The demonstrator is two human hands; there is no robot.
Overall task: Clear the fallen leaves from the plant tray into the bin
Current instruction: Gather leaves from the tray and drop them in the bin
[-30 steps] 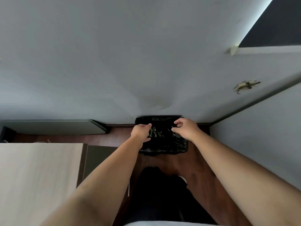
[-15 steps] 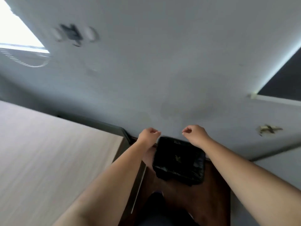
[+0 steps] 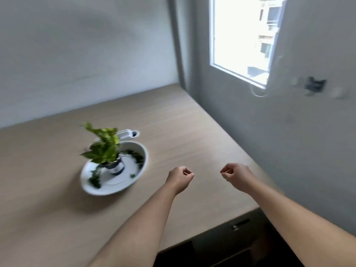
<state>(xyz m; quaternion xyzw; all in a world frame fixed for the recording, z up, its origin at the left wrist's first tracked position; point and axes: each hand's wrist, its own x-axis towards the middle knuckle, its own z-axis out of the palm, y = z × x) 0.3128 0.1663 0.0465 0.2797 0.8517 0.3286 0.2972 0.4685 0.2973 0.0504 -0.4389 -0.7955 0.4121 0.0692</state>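
Hands, left (image 3: 180,177) and right (image 3: 234,175), hover loosely curled and empty over desk (image 3: 192,132) right of plant tray (image 3: 115,189), likely positioned for remaining leaves (image 3: 137,158).

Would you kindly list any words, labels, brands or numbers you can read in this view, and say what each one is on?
No text can be read anywhere in this view.
Small pot in the white tray: a dark band or label, too blurred to read.
White object behind the tray: no markings visible.
Wall fitting right of the window: blurred, nothing legible.
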